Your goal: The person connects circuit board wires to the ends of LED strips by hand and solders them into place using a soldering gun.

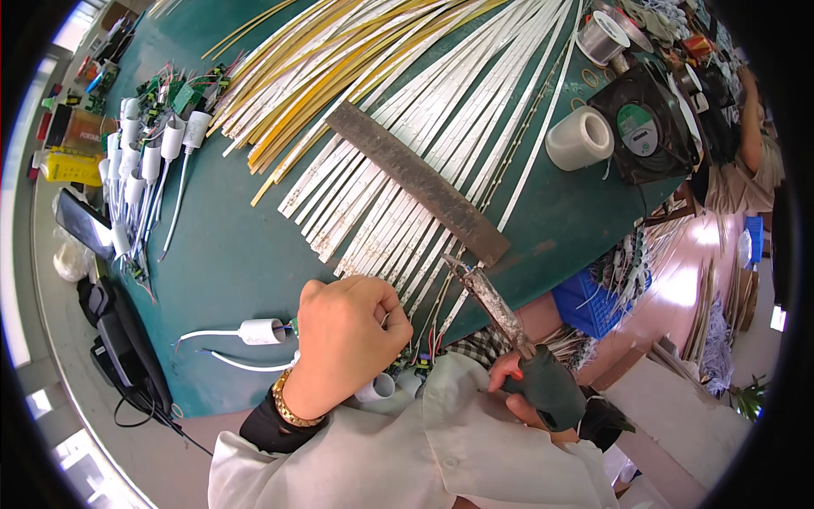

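Observation:
My left hand, with a gold band at the wrist, is closed, its fingers curled under; what they hold, if anything, is hidden. It is at the near ends of a fan of narrow white strips. A dark flat bar lies across these strips. In my right hand is a soldering iron, gripped by its dark green handle, its tip pointing up and left near the bar's lower end. A white plastic cap with wires lies just left of my left hand. Small circuit boards show partly below the strips.
Yellow-edged strips spread behind. White caps with wired boards cluster at the left, near a phone. A black fan, a clear tape roll and a solder spool stand right. A blue crate sits below; another person's arm shows far right.

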Demonstrator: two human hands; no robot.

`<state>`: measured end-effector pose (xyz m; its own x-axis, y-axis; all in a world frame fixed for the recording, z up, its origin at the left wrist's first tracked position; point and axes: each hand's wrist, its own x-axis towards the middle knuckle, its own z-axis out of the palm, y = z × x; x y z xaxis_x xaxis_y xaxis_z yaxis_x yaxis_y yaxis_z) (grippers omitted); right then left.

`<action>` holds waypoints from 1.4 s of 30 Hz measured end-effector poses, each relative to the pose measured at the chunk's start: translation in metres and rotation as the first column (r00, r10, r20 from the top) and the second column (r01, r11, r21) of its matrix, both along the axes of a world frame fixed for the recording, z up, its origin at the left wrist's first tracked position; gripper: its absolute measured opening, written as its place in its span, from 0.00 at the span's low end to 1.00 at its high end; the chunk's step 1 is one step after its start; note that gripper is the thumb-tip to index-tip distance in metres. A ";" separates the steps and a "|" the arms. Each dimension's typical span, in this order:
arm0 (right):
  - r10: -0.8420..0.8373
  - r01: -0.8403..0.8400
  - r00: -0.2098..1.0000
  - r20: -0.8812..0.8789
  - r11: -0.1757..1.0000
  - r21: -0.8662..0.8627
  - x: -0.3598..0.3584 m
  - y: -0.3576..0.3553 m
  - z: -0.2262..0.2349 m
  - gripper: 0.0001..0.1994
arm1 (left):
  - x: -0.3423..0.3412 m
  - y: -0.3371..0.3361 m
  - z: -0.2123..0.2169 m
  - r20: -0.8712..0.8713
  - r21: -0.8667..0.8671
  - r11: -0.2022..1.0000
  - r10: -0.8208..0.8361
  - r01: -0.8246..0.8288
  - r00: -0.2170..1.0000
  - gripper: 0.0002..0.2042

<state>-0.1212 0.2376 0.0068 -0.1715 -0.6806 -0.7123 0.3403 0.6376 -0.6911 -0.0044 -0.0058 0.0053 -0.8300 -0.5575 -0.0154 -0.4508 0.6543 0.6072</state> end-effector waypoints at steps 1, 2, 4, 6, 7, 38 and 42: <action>0.003 -0.003 1.000 0.001 1.000 -0.001 0.000 0.001 -0.001 0.21 | 0.000 0.000 0.000 -0.003 -0.002 1.000 -0.003 0.003 1.000 0.05; 0.002 -0.003 1.000 -0.025 1.000 -0.025 0.001 0.003 -0.004 0.21 | 0.000 0.000 0.000 -0.004 -0.002 1.000 -0.003 0.003 1.000 0.05; 0.001 -0.003 0.999 -0.052 0.999 -0.050 0.004 0.007 -0.014 0.20 | -0.001 0.000 0.002 0.012 -0.003 1.000 -0.022 0.022 1.000 0.05; -0.117 -0.041 0.928 -0.354 0.911 -0.410 0.009 0.009 -0.029 0.14 | -0.001 0.000 0.002 0.015 -0.004 1.000 -0.025 0.025 1.000 0.05; -0.117 -0.042 0.928 -0.355 0.911 -0.409 0.009 0.008 -0.026 0.14 | -0.001 0.000 0.002 0.017 -0.006 1.000 -0.028 0.028 0.999 0.05; -0.445 0.431 0.895 -0.012 0.860 0.273 0.026 -0.017 -0.013 0.18 | 0.055 -0.022 0.030 0.134 0.274 0.953 -0.167 0.126 0.977 0.10; -0.461 0.431 0.886 0.043 0.855 0.287 0.023 -0.019 -0.009 0.19 | 0.058 -0.031 0.028 0.104 0.151 0.988 -0.050 0.034 0.993 0.09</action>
<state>-0.0985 0.2184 -0.0022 -0.3246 -0.3349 -0.8846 0.6937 0.5515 -0.4633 0.0539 -0.0365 0.0328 -0.8417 -0.5071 -0.1858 -0.4925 0.5797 0.6491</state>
